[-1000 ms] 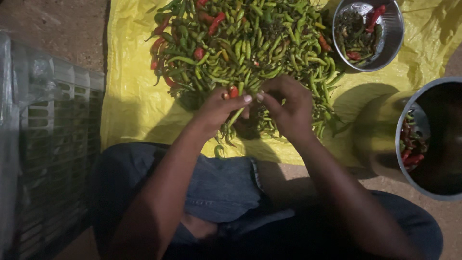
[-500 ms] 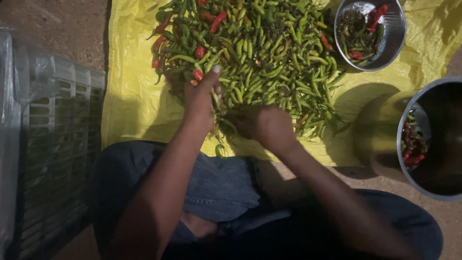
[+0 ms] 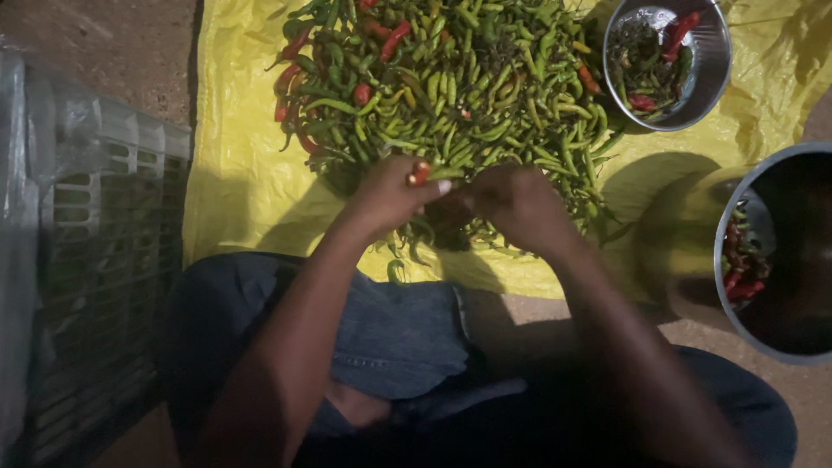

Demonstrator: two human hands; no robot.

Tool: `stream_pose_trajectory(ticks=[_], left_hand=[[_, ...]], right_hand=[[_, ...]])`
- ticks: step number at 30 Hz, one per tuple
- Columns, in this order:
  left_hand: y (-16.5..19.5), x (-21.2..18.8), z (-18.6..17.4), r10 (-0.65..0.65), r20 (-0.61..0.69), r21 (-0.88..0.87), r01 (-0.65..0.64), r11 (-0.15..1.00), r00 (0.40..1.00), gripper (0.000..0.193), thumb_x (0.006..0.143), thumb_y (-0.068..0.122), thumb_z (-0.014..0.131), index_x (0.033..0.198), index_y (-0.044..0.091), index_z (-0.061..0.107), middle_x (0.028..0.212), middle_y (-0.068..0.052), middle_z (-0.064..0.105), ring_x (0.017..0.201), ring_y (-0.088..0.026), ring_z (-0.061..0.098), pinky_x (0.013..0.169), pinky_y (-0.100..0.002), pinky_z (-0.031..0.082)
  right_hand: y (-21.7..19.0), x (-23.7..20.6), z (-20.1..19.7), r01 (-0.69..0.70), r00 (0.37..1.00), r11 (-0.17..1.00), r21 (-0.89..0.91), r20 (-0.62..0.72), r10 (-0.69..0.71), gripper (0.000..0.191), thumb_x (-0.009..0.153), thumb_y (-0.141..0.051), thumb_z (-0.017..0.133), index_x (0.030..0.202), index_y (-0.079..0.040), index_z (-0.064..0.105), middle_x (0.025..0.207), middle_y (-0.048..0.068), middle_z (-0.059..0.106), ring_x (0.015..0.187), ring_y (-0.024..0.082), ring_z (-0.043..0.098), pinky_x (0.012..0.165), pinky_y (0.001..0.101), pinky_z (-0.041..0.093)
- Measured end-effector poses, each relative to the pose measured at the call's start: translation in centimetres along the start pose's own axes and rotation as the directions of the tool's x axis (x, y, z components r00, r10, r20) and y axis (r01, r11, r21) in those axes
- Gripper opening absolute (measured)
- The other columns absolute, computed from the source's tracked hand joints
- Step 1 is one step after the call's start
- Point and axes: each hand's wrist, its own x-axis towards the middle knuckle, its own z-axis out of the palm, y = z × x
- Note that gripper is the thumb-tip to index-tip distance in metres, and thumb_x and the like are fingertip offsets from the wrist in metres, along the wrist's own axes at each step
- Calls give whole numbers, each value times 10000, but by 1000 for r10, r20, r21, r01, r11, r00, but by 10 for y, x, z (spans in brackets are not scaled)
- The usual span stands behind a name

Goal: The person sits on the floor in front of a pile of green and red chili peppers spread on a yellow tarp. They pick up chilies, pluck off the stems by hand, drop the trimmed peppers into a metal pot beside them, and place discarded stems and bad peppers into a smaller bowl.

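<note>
1. The chili pile point(image 3: 451, 95) lies on a yellow sheet point(image 3: 234, 173), a grey crate point(image 3: 95, 260) left of it.
2. My left hand point(image 3: 390, 195) pinches a red chili point(image 3: 419, 173) at the pile's near edge.
3. My right hand point(image 3: 516, 204) is curled beside it; its grip I cannot tell.

Yellow sheet point(image 3: 243, 165) under the produce: thin plastic, glossy, creased. Chilli heap point(image 3: 451, 78): smooth, waxy skins, green and red, with a slight sheen. Small bowl point(image 3: 715, 74) and large bowl point(image 3: 737, 208): polished metal, reflective at the rims. Crate point(image 3: 95, 260) at left: pale moulded plastic lattice, matt. Trousers point(image 3: 390, 338): blue woven cloth, matt. Ground point(image 3: 113, 52): bare earth, rough and dull
</note>
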Motion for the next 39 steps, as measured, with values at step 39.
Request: stream_pose_trajectory(ticks=[39], left_hand=[[-9, 1, 13, 312, -241, -849, -355, 392, 919, 354, 922, 81, 754, 1249, 50, 622, 1112, -64, 724, 911, -140, 667, 702, -278, 506]], right_hand=[[2, 3, 25, -254, 961, 442, 860, 173, 217, 212, 1011, -220, 657, 913, -32, 660, 708, 50, 629, 541, 125, 487, 505, 284, 392]])
